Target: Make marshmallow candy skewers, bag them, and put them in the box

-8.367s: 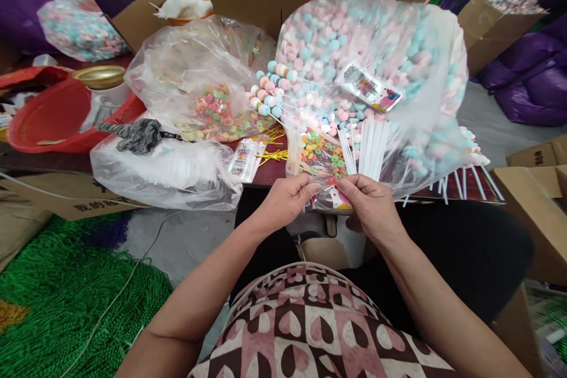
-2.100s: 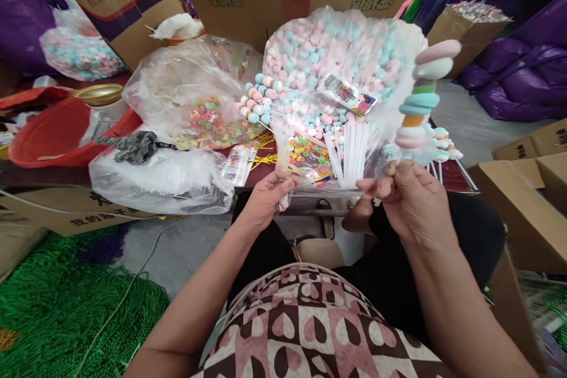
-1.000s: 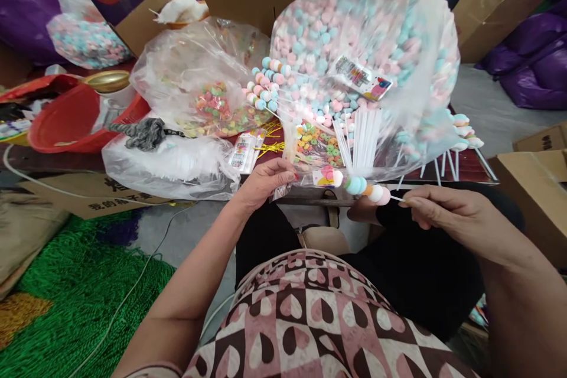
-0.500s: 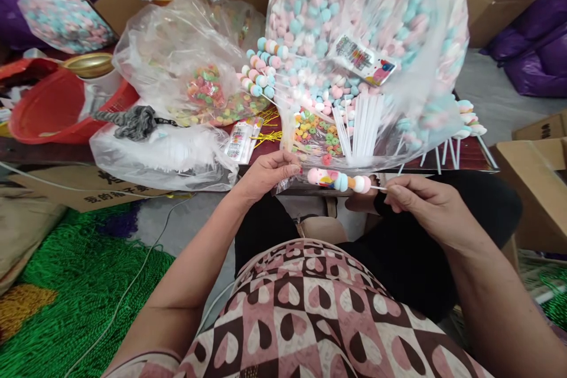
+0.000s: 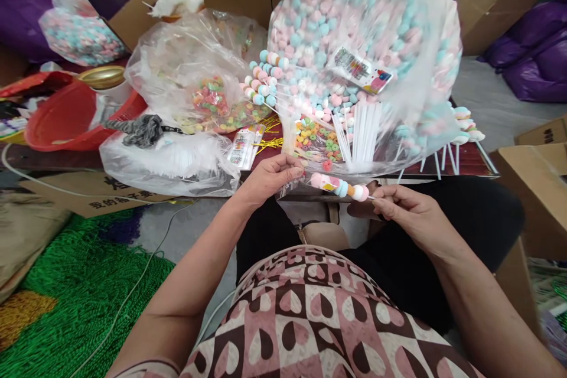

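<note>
The skewer [image 5: 352, 191] lies nearly level between the hands, just off the desk [image 5: 481, 160] edge, its left end inside a printed wrapper [image 5: 326, 182]. The right hand [image 5: 405, 204] is clamped on its stick; the left hand [image 5: 275, 177] pinches the wrapper's far end. Just beyond are white sticks [image 5: 367, 136] and candy rings [image 5: 310, 137], with a big marshmallow bag [image 5: 305, 15] behind them.
</note>
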A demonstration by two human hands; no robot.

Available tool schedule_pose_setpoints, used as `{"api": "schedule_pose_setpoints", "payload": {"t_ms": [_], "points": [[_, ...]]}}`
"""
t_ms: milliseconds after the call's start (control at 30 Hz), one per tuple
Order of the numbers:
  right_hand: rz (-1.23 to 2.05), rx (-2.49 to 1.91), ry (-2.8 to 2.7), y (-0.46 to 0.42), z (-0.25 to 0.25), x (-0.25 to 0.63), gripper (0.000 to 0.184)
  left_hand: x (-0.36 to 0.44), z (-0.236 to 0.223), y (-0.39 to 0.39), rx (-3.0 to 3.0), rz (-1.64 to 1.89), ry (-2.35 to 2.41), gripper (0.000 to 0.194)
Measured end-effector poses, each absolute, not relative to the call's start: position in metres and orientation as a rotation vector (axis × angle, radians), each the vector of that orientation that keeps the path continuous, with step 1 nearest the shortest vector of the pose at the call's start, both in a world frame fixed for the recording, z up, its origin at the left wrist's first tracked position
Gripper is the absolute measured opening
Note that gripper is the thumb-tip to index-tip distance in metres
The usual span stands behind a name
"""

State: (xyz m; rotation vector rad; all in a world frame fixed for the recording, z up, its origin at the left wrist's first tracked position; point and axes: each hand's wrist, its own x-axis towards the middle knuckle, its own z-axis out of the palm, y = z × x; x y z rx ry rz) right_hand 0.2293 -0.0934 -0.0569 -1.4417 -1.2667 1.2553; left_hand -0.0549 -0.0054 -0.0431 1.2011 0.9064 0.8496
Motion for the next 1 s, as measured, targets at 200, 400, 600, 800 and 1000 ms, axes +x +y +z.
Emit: {"api": "schedule_pose_setpoints", "payload": {"t_ms": [200, 400, 600, 800, 1000], "points": [[1.236, -1.331, -1.02, -0.087, -0.065, 0.212, 0.029, -0.052, -0.024, -0.009, 0.811, 0.97, 0.578, 0.061], [1.334, -1.197, -0.903, -0.084, -0.067, 0.186, 0.029, -0.033, -0.015, -0.011, 0.844, 1.105, 0.562, 0.062], [1.359, -1.193, -0.812, -0.087, -0.07, 0.174, 0.027, -0.015, -0.021, -0.012, 0.871, 1.122, 0.647, 0.032], [1.292, -1.162, -0.733, -0.086, -0.075, 0.161, 0.029, -0.005, -0.037, -0.019, 0.85, 1.142, 0.703, 0.027], [1.348, -1.11, -0.76, -0.087, -0.076, 0.156, 0.03, -0.007, -0.039, -0.028, 0.821, 1.164, 0.733, 0.033]]}}
